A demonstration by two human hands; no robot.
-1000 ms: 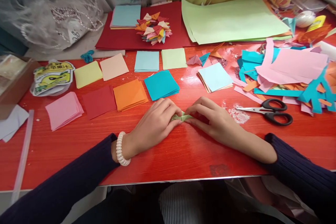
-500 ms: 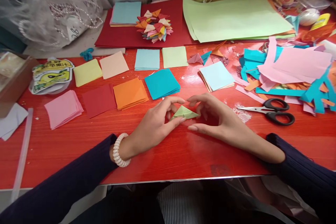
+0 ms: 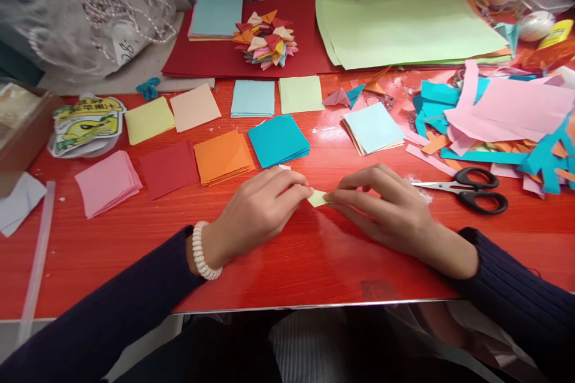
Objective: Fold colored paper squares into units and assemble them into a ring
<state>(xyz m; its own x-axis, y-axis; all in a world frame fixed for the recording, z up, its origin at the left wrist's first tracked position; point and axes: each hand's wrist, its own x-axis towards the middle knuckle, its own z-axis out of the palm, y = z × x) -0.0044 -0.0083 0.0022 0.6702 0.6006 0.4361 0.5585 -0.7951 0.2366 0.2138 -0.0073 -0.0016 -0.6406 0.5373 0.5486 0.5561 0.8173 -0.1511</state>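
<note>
A small folded piece of light green paper [image 3: 318, 198] is pinched between my two hands, just above the red table [image 3: 287, 269]. My left hand [image 3: 265, 203] grips its left corner between thumb and fingers. At the right corner, my right hand [image 3: 386, 206] closes thumb and fingertips on the paper. Both hands hide the paper's ends. Beyond my hands lie stacks of square paper: teal [image 3: 278, 140], orange [image 3: 223, 157], and pale blue [image 3: 374, 127].
Black-handled scissors [image 3: 478, 190] lie right of my right hand, near a heap of paper scraps [image 3: 507, 108]. A folded-paper ring [image 3: 265, 39] sits at the back on red sheets [image 3: 202, 60]. A clear strip [image 3: 38, 257] lies at the left.
My right hand has closed from a loose, open pose onto the paper's right corner. The left hand has shifted its grip to the left corner, and the green paper has turned over or tilted.
</note>
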